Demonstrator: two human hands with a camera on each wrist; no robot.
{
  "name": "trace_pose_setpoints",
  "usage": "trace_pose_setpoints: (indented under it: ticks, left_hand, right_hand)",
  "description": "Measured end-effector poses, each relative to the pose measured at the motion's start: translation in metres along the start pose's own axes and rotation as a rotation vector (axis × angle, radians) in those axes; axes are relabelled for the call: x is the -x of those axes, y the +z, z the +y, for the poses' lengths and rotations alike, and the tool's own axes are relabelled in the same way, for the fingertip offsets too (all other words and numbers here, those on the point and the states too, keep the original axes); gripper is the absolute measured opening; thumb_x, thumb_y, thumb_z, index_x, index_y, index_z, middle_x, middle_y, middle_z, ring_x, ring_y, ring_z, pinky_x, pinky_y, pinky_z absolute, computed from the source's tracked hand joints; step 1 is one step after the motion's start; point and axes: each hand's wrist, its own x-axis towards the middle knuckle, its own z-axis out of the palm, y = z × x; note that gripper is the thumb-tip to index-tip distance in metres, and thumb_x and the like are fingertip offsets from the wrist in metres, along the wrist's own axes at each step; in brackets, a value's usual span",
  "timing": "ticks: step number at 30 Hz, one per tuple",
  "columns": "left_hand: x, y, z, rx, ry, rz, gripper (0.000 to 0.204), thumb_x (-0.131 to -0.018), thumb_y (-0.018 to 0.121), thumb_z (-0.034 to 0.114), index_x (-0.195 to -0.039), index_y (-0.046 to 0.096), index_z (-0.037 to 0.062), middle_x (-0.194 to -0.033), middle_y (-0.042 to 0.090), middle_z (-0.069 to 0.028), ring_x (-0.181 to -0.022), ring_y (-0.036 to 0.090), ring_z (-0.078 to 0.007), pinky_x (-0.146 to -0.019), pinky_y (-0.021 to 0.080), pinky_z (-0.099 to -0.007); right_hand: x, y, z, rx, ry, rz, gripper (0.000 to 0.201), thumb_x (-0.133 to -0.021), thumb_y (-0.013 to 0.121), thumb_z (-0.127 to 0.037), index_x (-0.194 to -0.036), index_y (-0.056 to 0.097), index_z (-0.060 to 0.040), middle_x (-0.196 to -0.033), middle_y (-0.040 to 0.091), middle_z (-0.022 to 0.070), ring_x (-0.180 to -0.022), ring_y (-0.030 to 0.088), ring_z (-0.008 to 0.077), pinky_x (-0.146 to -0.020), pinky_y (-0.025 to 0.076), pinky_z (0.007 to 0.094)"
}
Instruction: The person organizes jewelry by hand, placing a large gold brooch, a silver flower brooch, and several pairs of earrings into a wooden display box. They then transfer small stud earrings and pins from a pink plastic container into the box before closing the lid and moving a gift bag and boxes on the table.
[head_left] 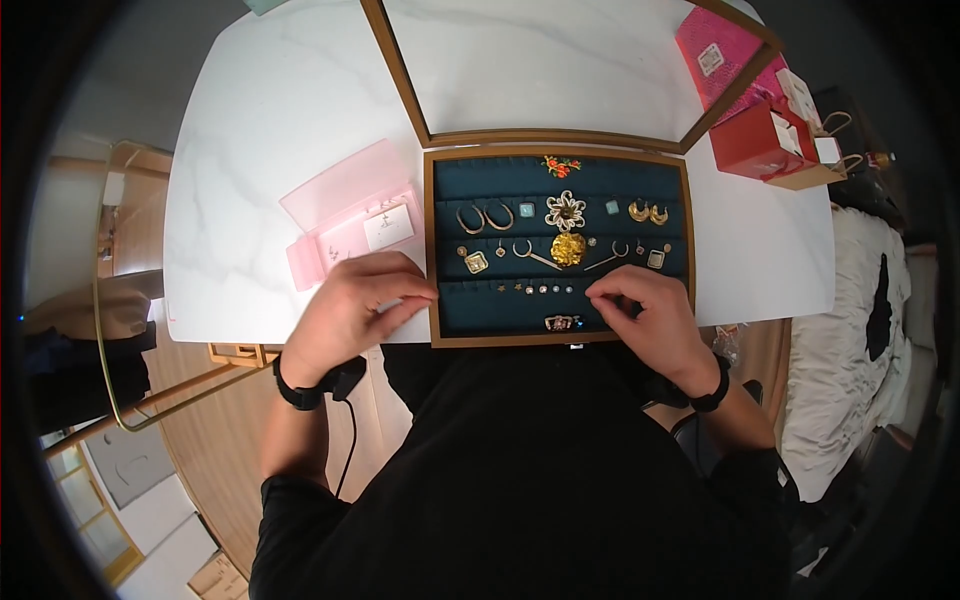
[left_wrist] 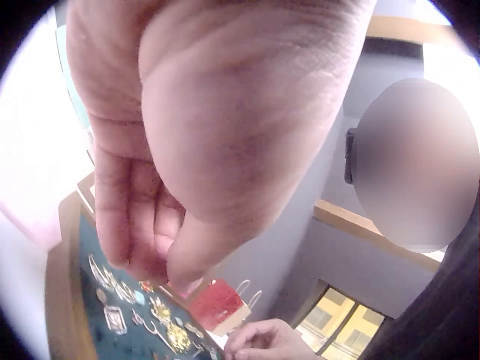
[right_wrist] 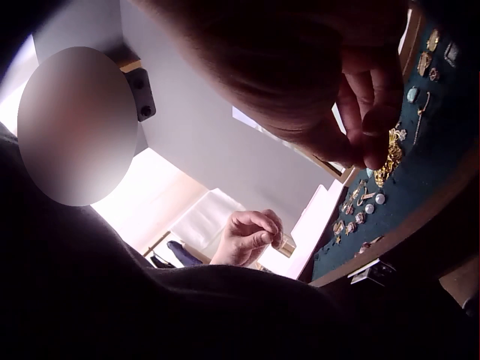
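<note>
White marbled table (head_left: 290, 90); can't tell whether your left hand (head_left: 350, 305) or right hand (head_left: 652, 312) pinches anything; dragging low could dislodge stud earrings (head_left: 543, 289).

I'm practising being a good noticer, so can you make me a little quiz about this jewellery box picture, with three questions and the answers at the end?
1. Pick one: what colour is the lining of the jewellery box?
A) bright red
B) dark teal
C) white

2. True or false: the pink case is nearer the left hand than the right hand.

3. Fill in the gap: in the head view, the round gold piece sits just below a pale ____-shaped piece.

Key:
1. B
2. True
3. flower
</note>
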Motion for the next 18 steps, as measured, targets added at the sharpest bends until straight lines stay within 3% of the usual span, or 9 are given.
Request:
trace_pose_setpoints:
  ticks: [6,9,11,15,18]
  left_hand:
    - [-0.01,0.038,0.009,0.1,0.103,-0.092,0.008,-0.095,0.083,0.002,-0.1,0.078,-0.0007,-0.099,0.077,-0.0121,-0.089,0.075,-0.0351,-0.078,0.061,-0.0428]
    - [-0.014,0.047,0.008,0.08,0.119,-0.141,0.009,-0.093,0.084,0.003,-0.1,0.078,0.0007,-0.098,0.078,-0.0109,-0.09,0.076,-0.0348,-0.079,0.062,-0.0436]
    - [-0.016,0.05,0.01,0.057,0.137,-0.163,0.01,-0.093,0.084,0.003,-0.101,0.079,0.0015,-0.098,0.078,-0.0106,-0.09,0.076,-0.0348,-0.079,0.062,-0.0435]
    - [-0.022,0.051,0.019,0.083,0.135,-0.138,0.013,-0.091,0.086,0.004,-0.103,0.08,0.0028,-0.097,0.079,-0.0106,-0.088,0.077,-0.0352,-0.078,0.063,-0.0431]
    - [-0.027,0.051,0.025,0.109,0.125,-0.146,0.013,-0.092,0.086,0.004,-0.104,0.081,0.0035,-0.098,0.08,-0.0106,-0.088,0.077,-0.0352,-0.078,0.063,-0.0426]
  right_hand:
    - [0.013,0.002,0.01,0.008,0.029,-0.003,0.013,-0.098,0.081,0.0,-0.111,0.081,-0.0028,-0.102,0.081,0.0074,-0.079,0.072,0.0149,-0.068,0.055,0.0279]
    - [0.015,0.004,0.01,0.009,0.048,0.006,0.01,-0.1,0.08,-0.003,-0.111,0.079,-0.0009,-0.098,0.081,0.0108,-0.082,0.078,0.021,-0.071,0.06,0.03]
    - [0.015,0.005,0.011,-0.074,0.144,0.01,0.011,-0.101,0.08,-0.003,-0.112,0.08,-0.0008,-0.1,0.083,0.0113,-0.084,0.08,0.0193,-0.075,0.062,0.0285]
    - [0.013,0.004,0.013,-0.096,0.167,0.007,0.013,-0.101,0.08,-0.003,-0.115,0.081,-0.0012,-0.102,0.085,0.0108,-0.086,0.081,0.0161,-0.077,0.062,0.0273]
    - [0.013,0.005,0.017,-0.166,0.239,0.004,0.016,-0.1,0.081,0.0,-0.116,0.083,-0.0005,-0.102,0.084,0.007,-0.09,0.078,0.0097,-0.08,0.061,0.0255]
